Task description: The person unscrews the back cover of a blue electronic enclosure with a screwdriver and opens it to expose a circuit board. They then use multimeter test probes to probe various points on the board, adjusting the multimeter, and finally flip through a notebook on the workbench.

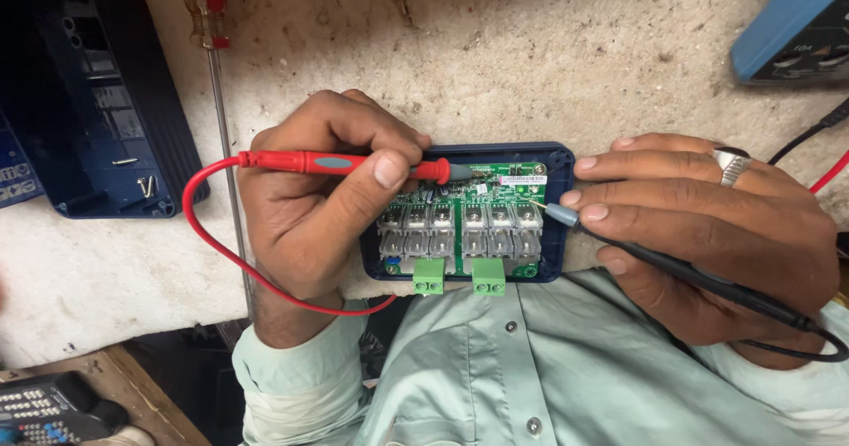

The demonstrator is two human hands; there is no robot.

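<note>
One circuit board [464, 221] — in blue case [559, 159]

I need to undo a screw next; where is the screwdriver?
The screwdriver lies upper left on the bench, between the dark blue cover and the left hand.

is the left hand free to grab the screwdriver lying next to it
Probably not: the left hand is gripping the red probe on the circuit board. The screwdriver lies close, uncovered.

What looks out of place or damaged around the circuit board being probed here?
Nothing looks damaged. The green circuit board sits square in its blue case half, with the red probe and black probe on it. The case's other half lies open at left with loose screws inside.
</note>
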